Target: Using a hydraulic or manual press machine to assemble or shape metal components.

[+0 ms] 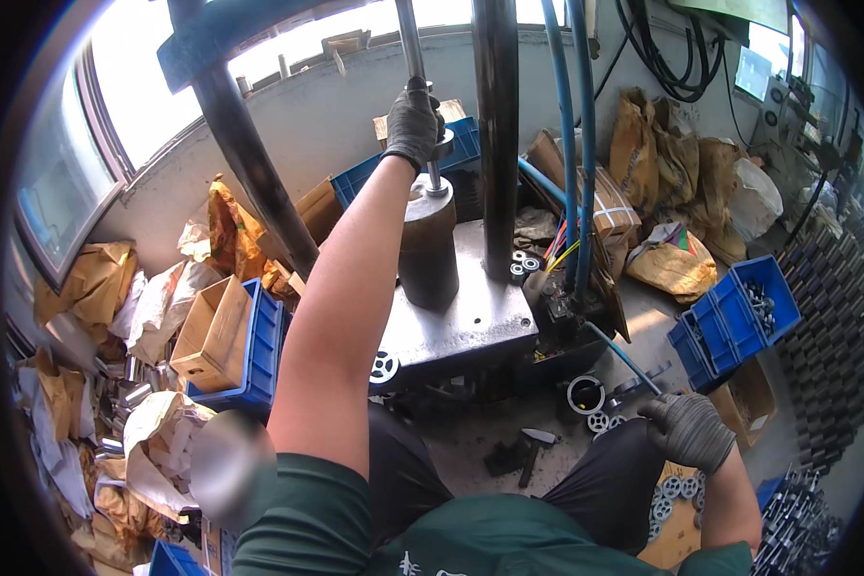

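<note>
My left arm reaches up to the press. My gloved left hand is closed round the upper part of a metal shaft, just under the press rod; the fingers partly hide where these meet. A round collar shows beside that hand. Below it, the shaft stands in the top of a thick dark steel cylinder on the metal press bed. At the right, my gloved right hand grips the end of a lever with a blue-green section.
Dark upright columns and blue hoses flank the work. Blue bins stand right, another bin left. A hammer and spoked wheels lie low down. Paper sacks line the wall.
</note>
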Demonstrator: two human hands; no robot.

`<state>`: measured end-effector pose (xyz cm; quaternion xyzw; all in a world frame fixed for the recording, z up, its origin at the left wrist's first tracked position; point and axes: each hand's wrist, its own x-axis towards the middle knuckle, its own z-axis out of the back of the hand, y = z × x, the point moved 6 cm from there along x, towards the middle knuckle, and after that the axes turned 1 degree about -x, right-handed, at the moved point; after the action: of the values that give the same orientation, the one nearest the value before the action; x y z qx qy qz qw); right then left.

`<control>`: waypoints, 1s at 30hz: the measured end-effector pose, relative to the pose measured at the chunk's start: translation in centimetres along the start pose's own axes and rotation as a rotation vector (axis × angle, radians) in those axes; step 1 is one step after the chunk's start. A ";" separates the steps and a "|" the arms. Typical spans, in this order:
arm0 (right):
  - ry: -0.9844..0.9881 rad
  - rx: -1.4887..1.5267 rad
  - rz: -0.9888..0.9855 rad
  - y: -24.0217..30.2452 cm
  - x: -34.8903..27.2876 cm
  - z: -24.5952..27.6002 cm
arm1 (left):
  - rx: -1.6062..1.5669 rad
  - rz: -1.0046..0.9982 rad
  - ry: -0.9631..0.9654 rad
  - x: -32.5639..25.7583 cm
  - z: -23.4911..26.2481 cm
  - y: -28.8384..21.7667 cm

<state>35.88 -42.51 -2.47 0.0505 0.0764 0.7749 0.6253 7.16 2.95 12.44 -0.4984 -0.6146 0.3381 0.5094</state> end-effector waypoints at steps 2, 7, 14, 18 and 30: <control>0.025 0.047 -0.047 -0.3 0.0 0.0 | 0.004 -0.011 -0.005 -0.1 0.0 -0.3; 0.280 -0.060 -0.097 -0.3 -1.0 -2.6 | 0.004 0.026 -0.010 -0.1 0.2 0.1; -0.119 0.029 0.004 -0.3 -0.2 0.2 | 0.010 -0.021 0.021 0.8 0.5 0.7; 0.072 -0.024 -0.023 -0.3 -0.4 -1.2 | 0.019 0.011 0.009 1.0 0.6 1.0; -0.843 -0.068 0.081 -0.4 9.3 10.3 | 0.006 -0.004 -0.005 0.1 0.5 0.6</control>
<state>36.05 -32.76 7.44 0.3454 -0.2135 0.7126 0.5721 6.86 3.27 11.82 -0.4950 -0.6158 0.3402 0.5098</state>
